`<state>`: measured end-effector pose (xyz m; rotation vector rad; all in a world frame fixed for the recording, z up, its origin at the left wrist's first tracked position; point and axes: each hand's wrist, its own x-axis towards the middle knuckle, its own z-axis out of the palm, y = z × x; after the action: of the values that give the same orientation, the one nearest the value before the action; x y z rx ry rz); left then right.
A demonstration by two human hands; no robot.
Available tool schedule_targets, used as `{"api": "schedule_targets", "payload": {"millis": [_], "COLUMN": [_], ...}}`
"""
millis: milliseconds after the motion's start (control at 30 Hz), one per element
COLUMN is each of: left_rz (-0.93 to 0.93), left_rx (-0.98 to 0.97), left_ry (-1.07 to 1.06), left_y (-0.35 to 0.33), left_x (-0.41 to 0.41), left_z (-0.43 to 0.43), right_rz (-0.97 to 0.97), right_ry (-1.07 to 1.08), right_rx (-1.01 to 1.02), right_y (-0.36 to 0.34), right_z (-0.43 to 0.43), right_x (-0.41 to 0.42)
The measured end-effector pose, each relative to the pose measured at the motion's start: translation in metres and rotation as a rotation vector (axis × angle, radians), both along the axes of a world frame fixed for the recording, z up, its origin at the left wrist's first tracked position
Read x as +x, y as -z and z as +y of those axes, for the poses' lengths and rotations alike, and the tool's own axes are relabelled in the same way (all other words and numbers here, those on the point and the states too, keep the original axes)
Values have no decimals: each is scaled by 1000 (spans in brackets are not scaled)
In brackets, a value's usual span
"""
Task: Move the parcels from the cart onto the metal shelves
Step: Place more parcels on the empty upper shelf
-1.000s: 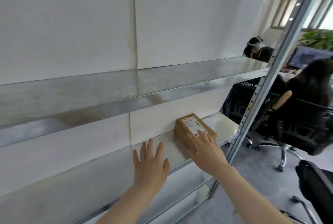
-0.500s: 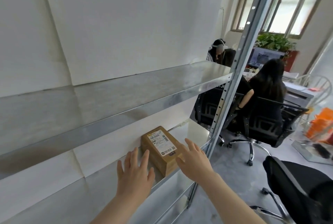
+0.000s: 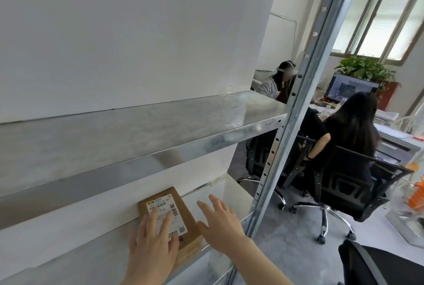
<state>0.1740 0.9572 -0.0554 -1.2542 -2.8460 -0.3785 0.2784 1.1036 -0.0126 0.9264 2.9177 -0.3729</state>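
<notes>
**Parcel on the lower shelf.** We rested the left hand [image 3: 153, 245], fingers spread and flat, on top of the brown parcel [image 3: 183, 210]. The parcel lay on the lower shelf [image 3: 213, 259] near its right end, with its far end at the back wall and its near end close to the front edge. The right hand [image 3: 220, 222], fingers also spread, was just beside the parcel's right side; contact could not be told. We judged that a dragging withdrawal could pull the parcel over the front edge. The white label [image 3: 171, 204] bore barcodes and print too small to read; no brand was legible.
</notes>
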Motion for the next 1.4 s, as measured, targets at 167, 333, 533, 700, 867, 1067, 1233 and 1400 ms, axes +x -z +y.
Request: {"api": "schedule_targets", "payload": {"millis": [167,333,533,700,867,1067,1233,1400], "left_rz": [-43,-5,-245,-310,-299,-285,-269,-242], "left_rx": [-7,-68,25,147,214,266,302,331], "left_ry": [-37,-37,-105,-86,-105,-202,-384,-676], "left_y": [11,36,29,32,36,36,38,26], "left_x": [-1,-13,-24,-20,-15,-8,0,11], "left_z": [17,15,15,11,-4,-46,-126,-264], "right_rz": [-97,-7,53,76,118,153,127,91], "right_ry": [-53,-93,-224,-254,-281,-393,-547,-826], "right_rx": [-94,-165,-321,-411,-461,-486,-498,-546], "right_y": [27,41,51,50,54,56,55,57], "right_z": [12,11,6,7,-1,-35,-111,-245], "right_x": [-16,-27,-48,-47,-44,-51,-69,-101]}}
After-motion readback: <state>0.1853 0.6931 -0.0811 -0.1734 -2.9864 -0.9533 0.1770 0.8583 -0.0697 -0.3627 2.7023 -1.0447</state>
